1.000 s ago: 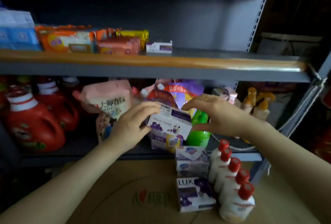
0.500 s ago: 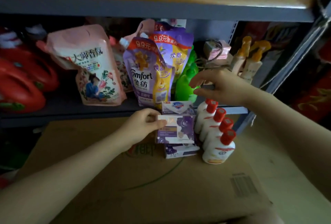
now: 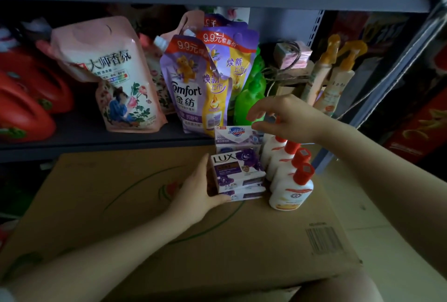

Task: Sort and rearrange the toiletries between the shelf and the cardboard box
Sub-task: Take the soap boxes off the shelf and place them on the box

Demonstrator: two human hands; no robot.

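Observation:
A closed cardboard box (image 3: 169,241) lies flat below the grey shelf (image 3: 96,141). On its far side stands a stack of purple LUX soap boxes (image 3: 238,173), with Safeguard soap boxes (image 3: 235,136) stacked behind them. My left hand (image 3: 200,191) holds the LUX stack from the left, thumb along its front bottom edge. A row of white bottles with red caps (image 3: 291,185) stands right of the soaps. Above these bottles hovers my right hand (image 3: 287,118), fingers spread and relaxed, holding nothing.
The shelf holds red detergent jugs (image 3: 24,113), a pink refill pouch (image 3: 113,77), purple Comfort pouches (image 3: 200,84), a green bottle (image 3: 249,98) and spray bottles (image 3: 333,79). A shelf post (image 3: 396,72) rises at right. Tiled floor (image 3: 377,229) lies right of the box.
My left hand brought a LUX soap box down from shelf height and set it on the LUX stack on the cardboard box. My right hand stayed hovering over the bottles.

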